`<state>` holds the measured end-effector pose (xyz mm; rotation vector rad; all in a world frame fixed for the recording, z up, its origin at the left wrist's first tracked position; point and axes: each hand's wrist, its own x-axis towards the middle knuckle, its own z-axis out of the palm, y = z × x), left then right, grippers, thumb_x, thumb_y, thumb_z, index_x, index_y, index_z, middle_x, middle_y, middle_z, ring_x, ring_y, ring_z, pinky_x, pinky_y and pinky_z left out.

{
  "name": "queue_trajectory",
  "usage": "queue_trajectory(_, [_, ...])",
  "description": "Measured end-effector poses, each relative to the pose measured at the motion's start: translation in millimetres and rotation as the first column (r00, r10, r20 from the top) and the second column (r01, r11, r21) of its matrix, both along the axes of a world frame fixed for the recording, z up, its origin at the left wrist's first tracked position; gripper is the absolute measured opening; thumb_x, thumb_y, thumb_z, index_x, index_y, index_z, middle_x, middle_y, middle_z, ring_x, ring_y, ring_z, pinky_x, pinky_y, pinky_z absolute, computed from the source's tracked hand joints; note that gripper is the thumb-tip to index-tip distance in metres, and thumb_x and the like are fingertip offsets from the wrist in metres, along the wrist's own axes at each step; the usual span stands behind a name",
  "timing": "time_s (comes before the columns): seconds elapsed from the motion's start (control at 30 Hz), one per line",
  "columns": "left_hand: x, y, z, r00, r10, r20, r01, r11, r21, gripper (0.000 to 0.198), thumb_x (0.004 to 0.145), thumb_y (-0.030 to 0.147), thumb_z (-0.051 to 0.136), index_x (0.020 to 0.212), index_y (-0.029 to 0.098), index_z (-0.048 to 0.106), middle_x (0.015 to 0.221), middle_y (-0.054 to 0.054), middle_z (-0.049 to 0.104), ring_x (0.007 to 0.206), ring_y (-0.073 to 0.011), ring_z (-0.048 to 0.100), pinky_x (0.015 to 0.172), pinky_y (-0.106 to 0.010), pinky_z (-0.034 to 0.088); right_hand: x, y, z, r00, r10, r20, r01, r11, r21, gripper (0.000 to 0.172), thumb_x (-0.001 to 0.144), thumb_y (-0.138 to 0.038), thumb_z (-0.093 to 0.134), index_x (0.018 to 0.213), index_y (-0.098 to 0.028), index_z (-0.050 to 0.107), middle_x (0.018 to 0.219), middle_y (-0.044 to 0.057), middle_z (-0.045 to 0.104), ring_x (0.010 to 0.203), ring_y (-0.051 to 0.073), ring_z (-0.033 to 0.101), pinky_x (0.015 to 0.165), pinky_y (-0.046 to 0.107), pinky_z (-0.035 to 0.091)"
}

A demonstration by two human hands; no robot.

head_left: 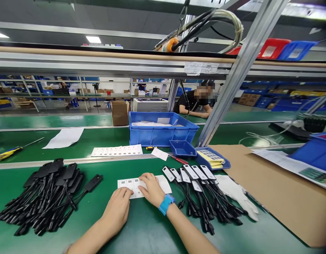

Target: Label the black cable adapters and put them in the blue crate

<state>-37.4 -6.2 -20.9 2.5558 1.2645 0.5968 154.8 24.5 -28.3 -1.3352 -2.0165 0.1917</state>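
A white label sheet lies on the green bench top in front of me, printed with small dark marks. My left hand has its fingers drawn together on the sheet's lower left edge. Over the middle of the same sheet, my right hand bends thumb and forefinger down onto it; a blue band circles that wrist. Whether a label is between those fingertips is hidden. Black cable modules are heaped to the left. To the right lie similar cable modules with white faces.
Behind the sheet are another label sheet, a screwdriver, a small blue tray and a large blue bin. A white glove and cardboard lie right. A metal post rises there. A person sits opposite.
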Motion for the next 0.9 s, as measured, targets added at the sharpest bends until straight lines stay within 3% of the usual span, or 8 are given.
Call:
queue_trajectory(0.17, [-2,3,-0.7,0.978,0.088,-0.190,-0.070,0.993,0.097,0.035,0.085,0.004,0.035,0.113,0.018,0.051,0.106,-0.009,0.060,0.098,-0.0216,0.057,0.088,-0.035,0.048,3,6,1.7,0.957,0.089,-0.277,-0.081,0.996,0.041,0.004,0.083,-0.018,0.057,0.082,-0.019,0.060,0.094,0.007,0.058,0.094,0.023,0.056,0.084,0.038,0.046])
queue_trajectory(0.33, [-33,26,17.1,0.872,0.407,-0.272,-0.347,0.906,0.243,0.047,0.082,-0.001,0.034,0.126,0.010,0.047,0.123,-0.021,0.052,0.107,-0.0311,0.054,0.089,-0.046,0.045,13,4,6.6,0.675,0.049,-0.736,-0.076,0.997,-0.003,0.017,0.088,-0.036,0.056,0.084,-0.019,0.058,0.085,0.005,0.055,0.081,0.019,0.054,0.073,0.031,0.044])
queue_trajectory(0.47, [-68,41,32.7,0.713,0.637,-0.293,-0.553,0.768,0.323,0.049,0.082,-0.002,0.028,0.129,-0.010,0.039,0.086,-0.027,0.059,0.094,-0.0412,0.058,0.080,-0.057,0.044,13,-1,10.6,0.572,-0.044,-0.819,-0.089,0.989,-0.116,0.024,0.086,-0.043,0.059,0.084,-0.019,0.056,0.077,0.002,0.052,0.071,0.016,0.049,0.066,0.028,0.041])
queue_trajectory(0.6, [-70,40,44.6,0.712,0.641,-0.286,-0.567,0.765,0.305,0.040,0.090,0.019,0.039,0.126,0.001,0.045,0.096,-0.020,0.056,0.072,-0.0305,0.063,0.062,-0.041,0.048,5,-9,16.9,0.507,-0.043,-0.861,-0.136,0.982,-0.129,0.027,0.085,-0.045,0.060,0.081,-0.020,0.051,0.072,-0.001,0.047,0.067,0.014,0.045,0.062,0.026,0.039])
queue_trajectory(0.67, [-57,34,48.9,0.820,0.555,-0.138,-0.531,0.828,0.178,0.037,0.093,0.034,0.041,0.122,0.012,0.047,0.102,-0.014,0.054,0.069,-0.0236,0.061,0.057,-0.033,0.046,2,-12,18.5,0.486,-0.043,-0.873,-0.163,0.977,-0.139,0.027,0.085,-0.045,0.060,0.082,-0.020,0.050,0.072,-0.002,0.046,0.065,0.012,0.044,0.061,0.025,0.039])
queue_trajectory(0.73, [-40,26,49.3,0.871,0.447,0.202,-0.405,0.888,-0.220,0.035,0.090,0.046,0.047,0.113,0.019,0.049,0.090,-0.005,0.054,0.058,-0.0157,0.055,0.050,-0.026,0.040,0,-13,18.1,0.468,-0.053,-0.882,-0.201,0.966,-0.165,0.027,0.086,-0.045,0.060,0.083,-0.020,0.050,0.071,-0.003,0.045,0.062,0.011,0.043,0.058,0.023,0.039])
queue_trajectory(0.8, [-21,16,44.2,0.735,0.471,0.488,-0.104,0.789,-0.605,0.039,0.085,0.054,0.053,0.102,0.020,0.049,0.078,0.000,0.051,0.045,-0.0093,0.042,0.040,-0.021,0.029,-2,-14,16.0,0.440,-0.065,-0.895,-0.253,0.948,-0.193,0.027,0.086,-0.046,0.059,0.084,-0.020,0.049,0.070,-0.003,0.044,0.059,0.010,0.043,0.055,0.022,0.038])
queue_trajectory(0.9, [2,1,29.8,0.612,0.554,0.564,0.168,0.606,-0.778,0.042,0.083,0.052,0.056,0.105,0.018,0.047,0.082,-0.002,0.054,0.048,-0.0071,0.043,0.041,-0.019,0.033,-6,-16,12.4,0.407,-0.070,-0.911,-0.324,0.921,-0.216,0.029,0.086,-0.047,0.059,0.084,-0.020,0.049,0.068,-0.004,0.044,0.057,0.009,0.042,0.052,0.022,0.037])
